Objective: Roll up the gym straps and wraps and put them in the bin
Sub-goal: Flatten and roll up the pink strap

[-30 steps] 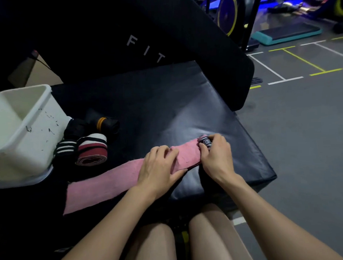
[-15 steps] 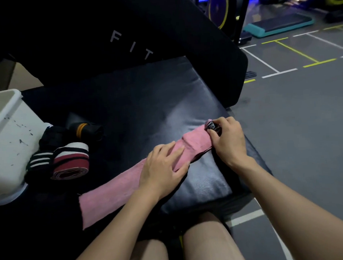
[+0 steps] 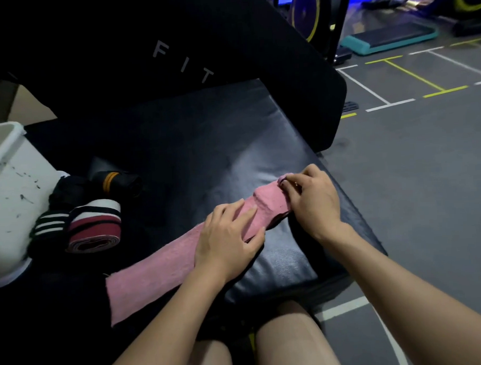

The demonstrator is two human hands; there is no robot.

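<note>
Change: since the earlier frames the small dark tab at the far end of the pink wrap (image 3: 182, 256) has been covered by the right hand's fingers, and the view has been shifted so that less of the white bin (image 3: 11, 192) is seen
Pink wrap: laid flat and diagonally across the black padded bench (image 3: 204, 145), its near end hanging over the bench's front edge, its far end bunched under the right hand
Left hand (image 3: 228, 238): pressed flat on the middle of the wrap, fingers straight and slightly spread
Right hand (image 3: 311, 198): fingers curled over the far end of the wrap, which is pinched at the fingertips
White bin: stood at the left edge, on the bench
Rolled wraps: a red, white and black roll (image 3: 95, 227), a black one with white stripes (image 3: 49, 225) and a black one with an orange band (image 3: 112, 182) are lain together just beside the bin, outside it
Floor: grey, marked with white and yellow lines (image 3: 411, 75)
</note>
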